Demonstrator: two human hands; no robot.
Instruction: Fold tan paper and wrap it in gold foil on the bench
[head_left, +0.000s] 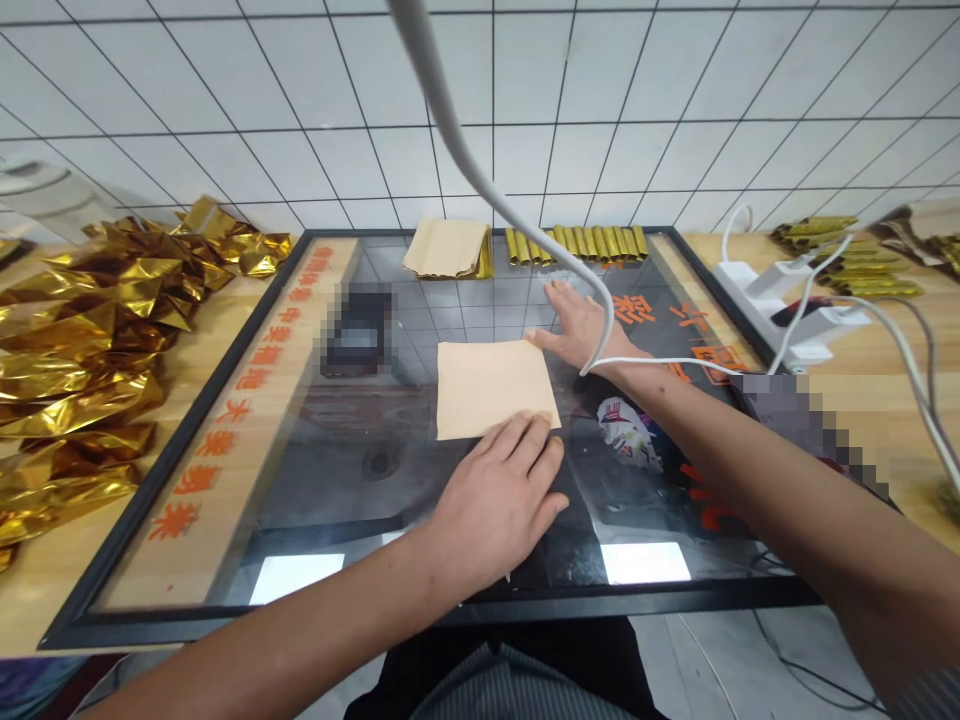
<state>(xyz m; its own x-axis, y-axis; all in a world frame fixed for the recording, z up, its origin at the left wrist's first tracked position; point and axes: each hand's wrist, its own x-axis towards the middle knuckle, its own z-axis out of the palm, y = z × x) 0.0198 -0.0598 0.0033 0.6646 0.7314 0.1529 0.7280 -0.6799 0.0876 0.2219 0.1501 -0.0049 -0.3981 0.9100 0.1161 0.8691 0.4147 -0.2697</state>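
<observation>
A square sheet of cream paper [487, 385] lies on the glass of a black-framed panel [330, 470]. My left hand [502, 490] rests flat with its fingertips on the sheet's lower right edge, the thumb held apart. Beyond the sheet's upper right corner is my right hand [581, 325], its fingers stretched out over the glass; the thumb reaches close to that corner. Nothing shows in either hand. At the panel's far edge sits a stack of cream paper squares [446, 248] with gold undersides, beside a row of small gold paper rolls [600, 243].
Folded gold foil pieces [142, 290] are heaped on the left. A dark phone-like object [354, 335] lies on the glass. To the right are a white power strip [772, 310] with cables and more gold rolls [847, 260]. A white cable [480, 170] hangs in front of my view.
</observation>
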